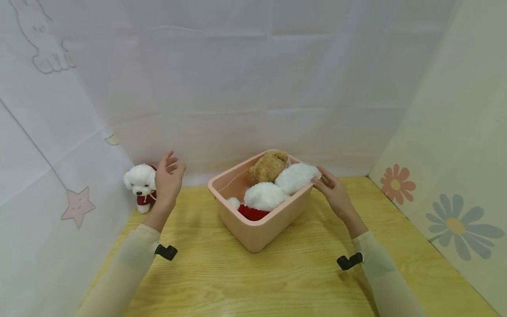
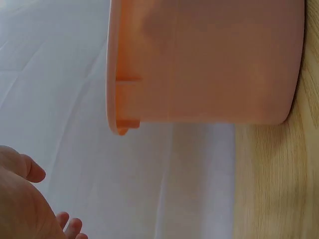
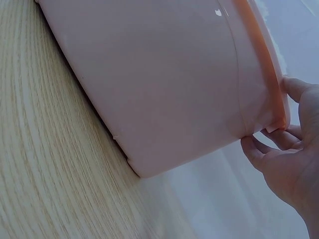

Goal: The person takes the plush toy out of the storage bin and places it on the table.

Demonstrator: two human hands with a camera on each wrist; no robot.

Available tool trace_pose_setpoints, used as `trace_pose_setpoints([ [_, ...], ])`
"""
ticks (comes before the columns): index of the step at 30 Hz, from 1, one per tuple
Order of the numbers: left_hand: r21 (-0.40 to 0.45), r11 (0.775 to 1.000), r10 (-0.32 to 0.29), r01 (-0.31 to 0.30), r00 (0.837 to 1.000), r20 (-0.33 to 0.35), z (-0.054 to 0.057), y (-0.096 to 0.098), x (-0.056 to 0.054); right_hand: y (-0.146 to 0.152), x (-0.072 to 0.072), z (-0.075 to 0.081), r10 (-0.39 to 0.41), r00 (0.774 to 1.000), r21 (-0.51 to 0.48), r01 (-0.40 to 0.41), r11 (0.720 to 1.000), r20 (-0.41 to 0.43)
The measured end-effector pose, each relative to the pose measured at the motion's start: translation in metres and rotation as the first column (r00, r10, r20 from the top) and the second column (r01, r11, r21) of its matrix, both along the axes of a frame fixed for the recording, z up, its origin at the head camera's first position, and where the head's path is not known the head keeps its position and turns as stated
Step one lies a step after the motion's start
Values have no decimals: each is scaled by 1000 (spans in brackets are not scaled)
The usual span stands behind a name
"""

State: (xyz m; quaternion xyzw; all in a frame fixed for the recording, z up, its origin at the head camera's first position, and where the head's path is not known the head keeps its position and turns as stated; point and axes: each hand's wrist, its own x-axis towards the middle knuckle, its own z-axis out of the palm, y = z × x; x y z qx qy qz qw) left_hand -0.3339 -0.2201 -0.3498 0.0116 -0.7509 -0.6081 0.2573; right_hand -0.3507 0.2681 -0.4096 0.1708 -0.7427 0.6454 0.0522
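Head view: a pink bin (image 1: 255, 237) containing plush toys (image 1: 264, 197) stands on the desk (image 1: 237, 286). At its nine o'clock, the left hand (image 1: 168, 180), loosely spread, holds nothing; a white plush dog (image 1: 139, 179) sits beyond, contact indeterminable. At three o'clock, the right hand (image 1: 332, 190) grips the rim (image 1: 291, 199). Left-wrist view: the left hand, at eight o'clock, is apart from the bin. Right-wrist view: the right hand pinches the rim near three o'clock.
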Motion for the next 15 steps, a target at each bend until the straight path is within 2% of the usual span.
trace_pose_setpoints([
  [4, -138, 986, -103, 95, 993, -50, 6, 20, -8, 0, -1, -1, -2, 1000, -9, 2, 1000, 7],
  [8, -253, 952, -186, 171, 982, -35, 14, 40, -15, 0, 0, -2, 2, 1000, -9, -2, 1000, 8],
  [12, -368, 897, -259, 243, 966, 8, 19, 60, -25, 0, 1, -1, 1, 1000, -3, -1, 1000, 11],
  [15, -442, 845, -312, 302, 949, 51, 19, 76, -33, 1, 1, -1, -3, 1000, 6, 3, 1000, 0],
])
